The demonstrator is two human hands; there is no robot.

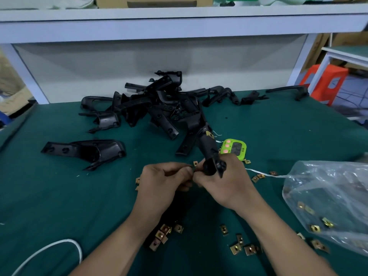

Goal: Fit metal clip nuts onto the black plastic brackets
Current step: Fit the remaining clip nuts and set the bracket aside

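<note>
Bracket (207, 145), glossy black plastic, in right hand (225, 184)

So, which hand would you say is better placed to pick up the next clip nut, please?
Probably the left hand: it only pinches at the tip of the bracket, which the right hand grips around its end, and loose clip nuts lie right beside it.
</note>
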